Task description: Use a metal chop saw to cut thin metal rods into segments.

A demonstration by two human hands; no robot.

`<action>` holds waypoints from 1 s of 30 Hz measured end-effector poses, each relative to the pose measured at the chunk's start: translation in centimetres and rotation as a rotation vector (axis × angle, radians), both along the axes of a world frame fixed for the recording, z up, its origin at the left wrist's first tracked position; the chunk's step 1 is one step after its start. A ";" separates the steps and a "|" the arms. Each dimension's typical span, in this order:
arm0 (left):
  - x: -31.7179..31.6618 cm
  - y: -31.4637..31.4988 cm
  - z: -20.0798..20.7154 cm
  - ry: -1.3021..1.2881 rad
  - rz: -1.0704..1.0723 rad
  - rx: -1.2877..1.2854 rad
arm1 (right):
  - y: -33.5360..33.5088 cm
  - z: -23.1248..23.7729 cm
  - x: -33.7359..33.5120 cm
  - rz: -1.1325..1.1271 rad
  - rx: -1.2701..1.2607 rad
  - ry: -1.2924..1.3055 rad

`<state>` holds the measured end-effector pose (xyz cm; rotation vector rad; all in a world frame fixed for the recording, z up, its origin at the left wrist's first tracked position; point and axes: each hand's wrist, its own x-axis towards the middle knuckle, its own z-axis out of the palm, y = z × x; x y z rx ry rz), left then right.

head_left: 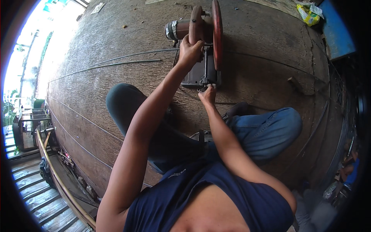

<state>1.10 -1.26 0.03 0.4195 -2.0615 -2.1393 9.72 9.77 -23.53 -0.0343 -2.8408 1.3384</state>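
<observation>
A cut-off saw stands on the floor in front of my crossed legs, with a large reddish disc (218, 36) on its right side. Its motor (181, 29) sticks out to the left, wrapped with a shiny band. My left hand (190, 52) is closed against the saw's brownish upper housing (196, 25); its exact hold is partly hidden. Low at the near end of the dark base (189, 79), my right hand (208, 94) has its fingers closed around the end of the clamp screw (206, 65). Thin metal rods (127, 63) run from the left toward the saw.
Worn brown flooring (85, 65) surrounds the saw. More long rods (85, 118) lie to the left. A small block (297, 84) rests at the right. Farther off are a yellow bag (308, 16) and a blue panel (336, 31). A railing (58, 174) borders the lower left.
</observation>
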 end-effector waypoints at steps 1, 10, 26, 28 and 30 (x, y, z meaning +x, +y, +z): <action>-0.1 0.3 0.1 0.007 0.019 0.001 | 0.1 -0.4 0.5 -0.014 0.044 0.131; -0.2 0.0 0.2 0.029 -0.011 -0.016 | -1.0 -0.6 0.9 -0.288 -0.056 -0.112; -0.5 0.5 -0.3 -0.022 -0.006 -0.027 | 1.3 -4.9 -3.9 -0.245 -0.109 -0.579; -0.2 -0.6 -0.7 -0.026 0.025 -0.041 | 0.7 -4.0 -2.9 -0.310 -0.447 -0.630; -0.1 -0.9 -0.6 -0.023 0.016 -0.025 | 0.9 -3.7 -2.6 -0.391 -0.784 -0.662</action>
